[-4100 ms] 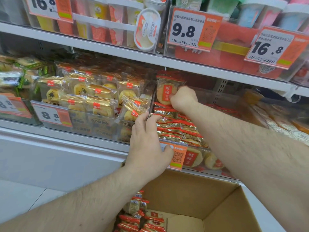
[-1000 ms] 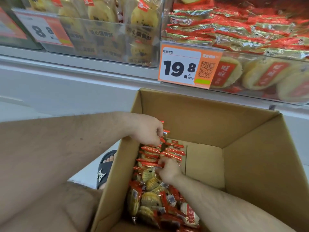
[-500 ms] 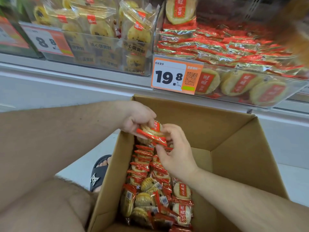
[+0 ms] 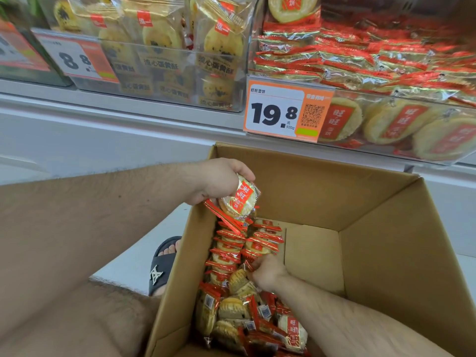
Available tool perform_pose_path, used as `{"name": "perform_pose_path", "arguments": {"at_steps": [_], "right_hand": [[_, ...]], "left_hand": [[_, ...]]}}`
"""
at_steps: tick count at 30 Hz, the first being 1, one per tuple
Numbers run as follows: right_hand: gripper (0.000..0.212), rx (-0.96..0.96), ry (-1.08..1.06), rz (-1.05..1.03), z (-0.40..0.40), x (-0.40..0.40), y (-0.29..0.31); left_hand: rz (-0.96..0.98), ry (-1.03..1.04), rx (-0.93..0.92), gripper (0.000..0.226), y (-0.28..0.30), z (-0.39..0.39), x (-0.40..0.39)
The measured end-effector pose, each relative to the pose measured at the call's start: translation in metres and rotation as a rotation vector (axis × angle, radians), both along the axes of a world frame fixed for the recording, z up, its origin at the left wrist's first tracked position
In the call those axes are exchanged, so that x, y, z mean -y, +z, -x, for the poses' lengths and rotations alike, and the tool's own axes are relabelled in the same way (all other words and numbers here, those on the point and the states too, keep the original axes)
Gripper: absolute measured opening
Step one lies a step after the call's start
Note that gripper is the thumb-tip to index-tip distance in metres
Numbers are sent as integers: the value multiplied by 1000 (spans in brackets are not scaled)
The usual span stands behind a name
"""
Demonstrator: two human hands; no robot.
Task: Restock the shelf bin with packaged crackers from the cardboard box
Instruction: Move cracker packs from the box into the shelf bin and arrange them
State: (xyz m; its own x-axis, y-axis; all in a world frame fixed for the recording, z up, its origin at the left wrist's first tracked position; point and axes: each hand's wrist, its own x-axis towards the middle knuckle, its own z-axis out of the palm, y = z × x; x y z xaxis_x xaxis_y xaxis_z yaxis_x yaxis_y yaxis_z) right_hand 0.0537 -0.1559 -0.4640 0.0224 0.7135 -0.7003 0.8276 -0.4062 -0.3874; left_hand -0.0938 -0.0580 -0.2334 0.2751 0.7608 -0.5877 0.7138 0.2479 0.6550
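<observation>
An open cardboard box [image 4: 373,202] stands below the shelf, its left side filled with red-and-gold cracker packets [image 4: 229,256]. My left hand [image 4: 219,180] grips a small stack of cracker packets [image 4: 238,199] above the box's left wall. My right hand [image 4: 266,273] is down inside the box, fingers curled round packets in the pile. The clear shelf bin [image 4: 386,124] above holds many of the same crackers behind a 19.8 price tag [image 4: 280,112].
A neighbouring clear bin [image 4: 167,63] with yellow pastry packs and an 8.8 tag [image 4: 77,59] sits to the left. A foot in a black sandal [image 4: 164,261] rests on the white floor beside the box. The box's right half shows bare cardboard.
My right hand has left the stack at the top and dropped into the box onto the pile. My left hand keeps the stack alone and has turned it face-up.
</observation>
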Motion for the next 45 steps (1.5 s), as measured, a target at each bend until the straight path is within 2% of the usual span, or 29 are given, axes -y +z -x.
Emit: {"name": "perform_pose_path", "arguments": {"at_steps": [2, 4, 6, 8, 10, 14, 18, 21, 23, 26, 30, 32, 34, 36, 37, 40, 42, 45], "right_hand": [[6, -24, -15, -90, -7, -6, 19], [9, -63, -54, -219, -19, -13, 49], [11, -63, -26, -383, -34, -15, 89], [11, -40, 9, -554, -51, -9, 132], [7, 28, 28, -750, -66, 3, 170], [8, 72, 5, -1046, -84, 29, 227], [12, 84, 132, -1429, -83, 39, 252], [16, 83, 208, -1528, -77, 38, 255], [12, 113, 257, -1563, -74, 36, 255], [16, 104, 316, -1566, -75, 32, 259], [25, 2, 308, -1475, -75, 31, 274], [28, -85, 231, -1500, -74, 31, 285], [31, -113, 44, -1474, -76, 26, 298], [45, -168, -193, -1250, -79, 19, 308], [52, -259, -292, -1091, -80, 15, 312], [48, -679, -449, -700, -84, 7, 318], [40, -733, -441, -569, -85, 6, 320], [49, -731, -413, -518, -88, 5, 318]], "left_hand": [[-16, -7, -1, 52, 2, 0, -1], [-23, 0, 16, 48, 4, -1, -3], [-10, 16, 62, 32, 7, -4, -2], [0, 29, 97, 20, 10, -7, -1], [4, 53, 133, 17, 14, -9, 1], [22, 48, 179, 28, 22, -14, 6], [137, 9, 292, 43, 32, -25, 17], [268, 28, 510, 57, 45, -36, 27], [294, 29, 636, 57, 56, -40, 36], [188, 28, 724, 37, 67, -42, 43], [30, 81, 746, 32, 75, -41, 42], [-36, 80, 757, 35, 78, -39, 41], [-111, 44, 754, 39, 80, -37, 39], [-174, -33, 753, 44, 83, -36, 40], [-204, -89, 741, 48, 84, -36, 41], [-267, -216, 701, 58, 90, -38, 46], [-307, -231, 686, 62, 92, -38, 46], [-333, -232, 702, 70, 96, -38, 45]]}}
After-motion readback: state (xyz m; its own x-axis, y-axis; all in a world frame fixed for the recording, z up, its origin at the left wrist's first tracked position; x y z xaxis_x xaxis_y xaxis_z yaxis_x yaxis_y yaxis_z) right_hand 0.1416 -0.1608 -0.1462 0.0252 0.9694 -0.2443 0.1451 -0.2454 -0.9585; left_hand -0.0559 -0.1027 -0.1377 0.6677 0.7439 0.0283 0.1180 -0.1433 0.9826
